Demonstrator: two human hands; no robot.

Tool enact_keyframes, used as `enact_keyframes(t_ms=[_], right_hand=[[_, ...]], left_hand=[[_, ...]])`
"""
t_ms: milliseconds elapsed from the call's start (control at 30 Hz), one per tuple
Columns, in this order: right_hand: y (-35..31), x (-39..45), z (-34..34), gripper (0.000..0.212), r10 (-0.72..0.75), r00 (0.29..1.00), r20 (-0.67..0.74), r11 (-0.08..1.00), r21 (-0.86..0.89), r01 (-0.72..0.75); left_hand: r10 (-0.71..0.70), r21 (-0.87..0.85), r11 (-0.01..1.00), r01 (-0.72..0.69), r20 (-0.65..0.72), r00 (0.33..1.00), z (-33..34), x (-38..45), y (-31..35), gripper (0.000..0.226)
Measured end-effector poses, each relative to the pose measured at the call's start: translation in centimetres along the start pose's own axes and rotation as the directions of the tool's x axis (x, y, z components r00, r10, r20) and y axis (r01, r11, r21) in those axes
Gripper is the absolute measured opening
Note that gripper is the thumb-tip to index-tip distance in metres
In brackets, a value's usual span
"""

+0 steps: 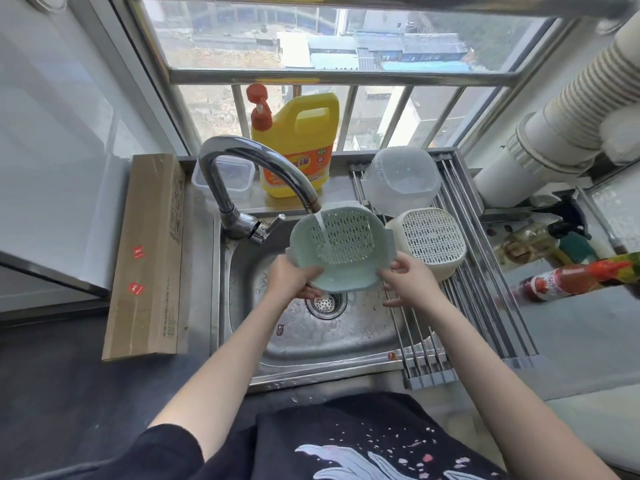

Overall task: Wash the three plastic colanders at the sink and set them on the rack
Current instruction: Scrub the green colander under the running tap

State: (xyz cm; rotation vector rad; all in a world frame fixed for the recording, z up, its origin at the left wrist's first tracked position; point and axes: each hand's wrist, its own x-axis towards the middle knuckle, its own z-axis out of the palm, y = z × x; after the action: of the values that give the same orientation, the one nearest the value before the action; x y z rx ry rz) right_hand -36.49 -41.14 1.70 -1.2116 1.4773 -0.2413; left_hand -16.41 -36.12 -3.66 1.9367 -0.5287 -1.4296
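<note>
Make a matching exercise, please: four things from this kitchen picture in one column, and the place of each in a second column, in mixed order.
Things:
1. green colander
2. cream colander
3. yellow detergent bottle
4. cardboard box

Places:
A. on the ledge by the window, behind the faucet
B. upside down on the rack, right of the sink
C. lying on the counter, left of the sink
D. held in both hands under running water

Pairs: 1-D, 2-B, 3-A, 4-C. The left hand and right hand each grip the green colander's rim.
</note>
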Motion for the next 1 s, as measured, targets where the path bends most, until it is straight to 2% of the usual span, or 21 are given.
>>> enact_keyframes(t_ms=[67, 133, 167, 233, 300, 333, 400, 433, 500, 567, 600, 667, 700, 767, 833, 867, 933, 1000], right_hand=[[0.0, -0.3, -0.6, 0.039, -0.011, 0.999, 0.051, 0.998, 0.06, 0.008], [-0.2, -0.5, -1.2, 0.042, 0.075, 0.988, 0.135, 0.969, 0.223, -0.104], [-0.3, -0.5, -1.6, 0.039, 0.127, 0.979, 0.162, 0.93, 0.325, -0.174], [-0.3, -0.3, -2.2, 0.039, 0.211, 0.953, 0.218, 0.826, 0.481, -0.293], [-0.1, 0.1, -2.4, 0.052, 0.237, 0.919, 0.315, 0.757, 0.533, -0.378], [0.0, 0.3, -2.2, 0.063, 0.239, 0.903, 0.357, 0.733, 0.543, -0.409], [-0.3, 0.6, -1.9, 0.076, 0.244, 0.886, 0.394, 0.723, 0.535, -0.437], [-0.7, 0.6, -1.8, 0.077, 0.244, 0.888, 0.39, 0.738, 0.519, -0.431], [-1.0, 0.6, -1.7, 0.079, 0.218, 0.914, 0.343, 0.757, 0.532, -0.38], [-0.9, 0.7, -1.8, 0.089, 0.145, 0.934, 0.325, 0.725, 0.608, -0.324], [-0.7, 0.6, -1.9, 0.094, 0.106, 0.943, 0.316, 0.705, 0.645, -0.295], [-0.5, -0.3, -2.1, 0.108, 0.038, 0.971, 0.238, 0.712, 0.675, -0.194], [-0.5, -1.0, -2.2, 0.11, 0.006, 0.987, 0.16, 0.742, 0.661, -0.111], [-0.4, -2.8, -1.9, 0.1, -0.121, 0.992, -0.021, 0.857, 0.503, 0.115], [0.0, -4.8, -0.8, 0.091, -0.306, 0.925, -0.224, 0.924, 0.163, 0.345], [0.6, -5.4, -0.1, 0.09, -0.403, 0.867, -0.294, 0.908, -0.011, 0.419], [2.1, -5.8, 1.4, 0.088, -0.575, 0.768, -0.282, 0.818, -0.225, 0.53], [3.8, -5.2, 2.4, 0.087, -0.657, 0.73, -0.186, 0.737, -0.361, 0.571]], left_hand=[[0.075, -0.013, 0.997, -0.077, -0.113, 0.991, 0.0, 0.4, 0.7, 0.029], [0.207, 0.062, 0.978, -0.199, -0.195, 0.959, -0.1, 0.9, 1.0, 0.019], [0.291, 0.103, 0.956, -0.275, -0.206, 0.934, 0.0, 0.8, 1.2, 0.015], [0.47, 0.222, 0.876, -0.429, -0.187, 0.863, 0.2, 0.8, 1.3, 0.02], [0.619, 0.391, 0.752, -0.53, -0.143, 0.772, 0.3, 0.3, 1.1, 0.019], [0.648, 0.425, 0.721, -0.548, -0.131, 0.751, 0.4, 0.5, 0.9, 0.021], [0.655, 0.349, 0.729, -0.588, -0.109, 0.748, 0.4, 0.5, 0.6, 0.039], [0.644, 0.278, 0.749, -0.601, -0.098, 0.758, 0.5, 0.5, 0.6, 0.041], [0.541, 0.056, 0.841, -0.539, -0.063, 0.838, 0.7, 0.3, 1.1, 0.035], [0.384, -0.214, 0.904, -0.37, 0.025, 0.923, 0.8, 0.0, 1.4, 0.03], [0.316, -0.351, 0.899, -0.261, 0.107, 0.943, 0.6, -0.1, 1.3, 0.025], [0.221, -0.6, 0.8, 0.008, 0.308, 0.925, 0.1, -0.6, 1.0, 0.022], [0.199, -0.651, 0.752, 0.106, 0.377, 0.905, -0.3, -0.9, 0.9, 0.023], [0.117, -0.597, 0.78, 0.187, 0.433, 0.894, -0.4, -0.8, 0.8, 0.031], [0.059, -0.491, 0.861, 0.135, 0.36, 0.931, 0.0, -0.9, 1.1, 0.03], [0.034, -0.481, 0.867, 0.13, 0.317, 0.948, 0.1, -0.8, 1.1, 0.028], [-0.02, -0.566, 0.809, 0.159, 0.244, 0.969, -0.4, -0.3, 1.3, 0.025], [-0.025, -0.677, 0.716, 0.168, 0.217, 0.976, -1.8, 0.5, 1.8, 0.034]])
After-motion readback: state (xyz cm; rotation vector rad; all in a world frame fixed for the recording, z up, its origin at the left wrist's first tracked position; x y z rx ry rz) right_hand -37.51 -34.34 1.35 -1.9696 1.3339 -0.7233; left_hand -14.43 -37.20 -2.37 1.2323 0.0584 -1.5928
